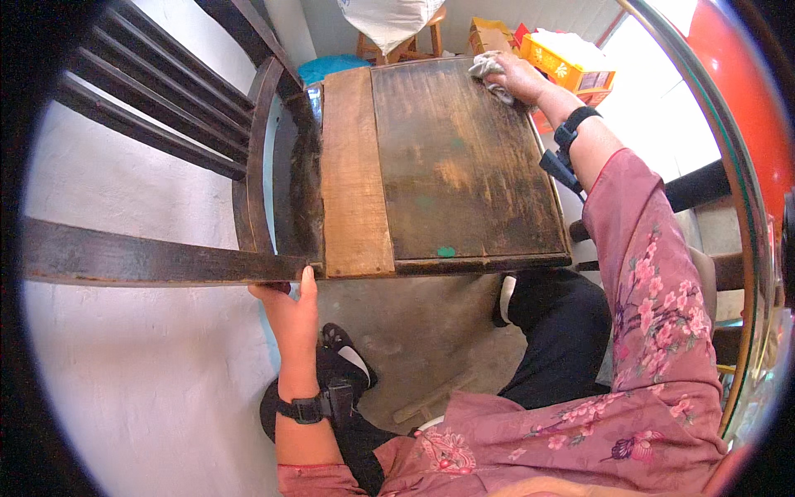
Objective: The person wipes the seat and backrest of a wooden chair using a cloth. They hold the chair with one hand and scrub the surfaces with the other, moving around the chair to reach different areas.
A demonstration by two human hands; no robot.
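A dark wooden chair stands before me, its slatted backrest (168,81) to the left. Its worn seat (459,168) has scuffed patches and a green spot near the front edge. A lighter plank (354,174) runs across the seat beside the backrest. My left hand (289,310) grips the chair's near rear corner, thumb up against the post and fingers hidden beneath. Over at the far right corner of the seat, my right hand (518,77) presses a crumpled grey-white cloth (487,71) onto the wood.
Behind the chair are a white sack (390,22), a wooden stool (436,37), a blue plastic bag (332,67) and yellow boxes (565,65). A glass-edged tabletop (733,130) curves along the right. A pale wall (155,360) borders the left; a wooden strip (435,401) lies on the floor.
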